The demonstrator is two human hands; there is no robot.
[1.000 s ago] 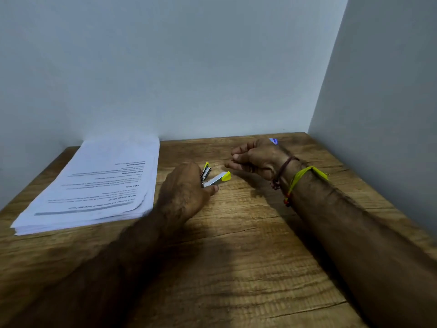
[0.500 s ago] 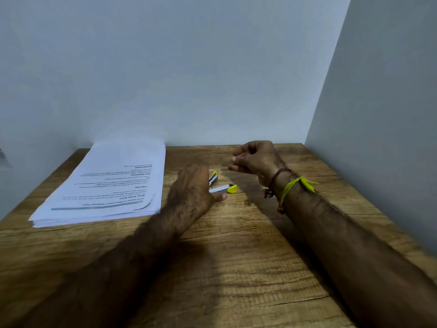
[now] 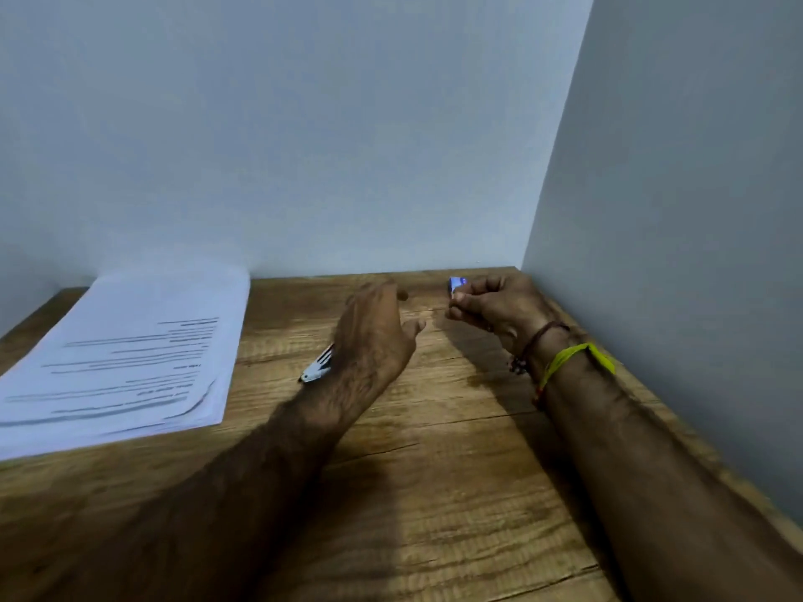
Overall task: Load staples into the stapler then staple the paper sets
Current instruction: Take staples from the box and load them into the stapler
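On a brown wood-grain table [image 3: 434, 493] in a grey-walled corner, the relaxed, empty left hand [image 3: 373, 336] covers the silver metal stapler [image 3: 316, 368], whose long axis runs diagonally at frame centre. Just right, the right hand [image 3: 499, 308] pinches a small blue staple box [image 3: 457, 283]; white printed paper stack [image 3: 121, 354] lies far left.

One head-worn camera looks forward and down from the person's side, close over the wooden bench [image 3: 434, 493]; it faces the corner walls [image 3: 304, 123] (no second view).
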